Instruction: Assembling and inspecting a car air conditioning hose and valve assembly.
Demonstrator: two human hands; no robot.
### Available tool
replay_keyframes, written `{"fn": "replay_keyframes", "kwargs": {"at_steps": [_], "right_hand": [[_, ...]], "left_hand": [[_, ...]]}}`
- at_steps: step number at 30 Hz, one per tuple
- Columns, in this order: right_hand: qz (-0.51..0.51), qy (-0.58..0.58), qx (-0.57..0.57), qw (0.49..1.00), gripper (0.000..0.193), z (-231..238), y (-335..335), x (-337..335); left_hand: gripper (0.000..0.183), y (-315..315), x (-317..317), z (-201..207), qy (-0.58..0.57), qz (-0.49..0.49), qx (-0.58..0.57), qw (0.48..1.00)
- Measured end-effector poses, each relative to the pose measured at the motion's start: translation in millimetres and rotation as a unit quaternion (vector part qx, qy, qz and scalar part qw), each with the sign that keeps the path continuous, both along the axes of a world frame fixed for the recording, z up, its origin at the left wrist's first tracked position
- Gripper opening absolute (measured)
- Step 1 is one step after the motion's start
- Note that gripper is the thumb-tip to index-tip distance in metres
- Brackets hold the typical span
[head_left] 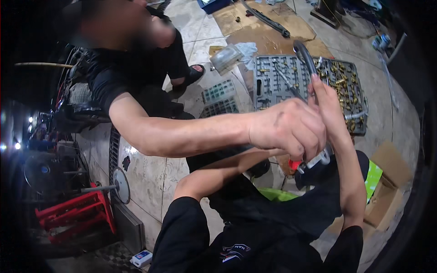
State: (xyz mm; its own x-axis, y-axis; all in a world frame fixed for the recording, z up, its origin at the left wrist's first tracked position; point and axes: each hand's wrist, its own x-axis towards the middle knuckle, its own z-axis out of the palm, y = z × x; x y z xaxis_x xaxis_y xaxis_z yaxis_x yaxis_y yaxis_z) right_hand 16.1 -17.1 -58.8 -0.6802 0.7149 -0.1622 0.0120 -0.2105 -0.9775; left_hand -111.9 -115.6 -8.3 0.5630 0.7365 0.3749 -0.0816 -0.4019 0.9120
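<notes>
My right hand (325, 102) is closed round a black hose (306, 54), with the thumb lying along it. The hose's curved end rises above my fingers. A co-worker's arm (191, 134) reaches across from the upper left, and that person's closed hand (291, 129) is beside my right hand, at the hose's lower part. My left forearm (218, 175) passes under this arm, and my left hand is hidden behind the co-worker's fist. Just below the fist shows a silver metal fitting (318, 160) with a red part (295, 164); who holds it, I cannot tell.
A grey case (268, 91) of brass and silver fittings lies open beyond my hands. Small-parts boxes (218, 91) and cardboard (291, 22) are on the tiled floor. At right stands an open carton (387, 200). A red metal frame (75, 214) is at lower left.
</notes>
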Motion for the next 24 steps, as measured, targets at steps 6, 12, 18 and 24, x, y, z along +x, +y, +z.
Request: {"fn": "replay_keyframes", "kwargs": {"at_steps": [6,12,18,24], "right_hand": [[0.046,-0.004,-0.066,0.997,0.040,2.9,-13.4,-0.4],[0.019,-0.004,-0.028,0.999,0.039,2.4,-11.9,-2.4],[0.022,-0.019,-0.018,0.999,0.039,-1.5,-7.4,3.5],[0.023,-0.011,-0.010,1.000,0.039,-7.2,-9.8,3.4]], "left_hand": [[0.013,-19.3,-0.9,-14.9,0.002,0.030,0.046,0.999],[0.006,-16.2,2.0,-8.4,-0.001,0.037,0.127,0.991],[0.015,-17.8,14.3,15.2,-0.093,-0.042,-0.454,0.885],[0.027,-17.6,27.8,7.2,-0.072,-0.098,-0.280,0.952]]}}
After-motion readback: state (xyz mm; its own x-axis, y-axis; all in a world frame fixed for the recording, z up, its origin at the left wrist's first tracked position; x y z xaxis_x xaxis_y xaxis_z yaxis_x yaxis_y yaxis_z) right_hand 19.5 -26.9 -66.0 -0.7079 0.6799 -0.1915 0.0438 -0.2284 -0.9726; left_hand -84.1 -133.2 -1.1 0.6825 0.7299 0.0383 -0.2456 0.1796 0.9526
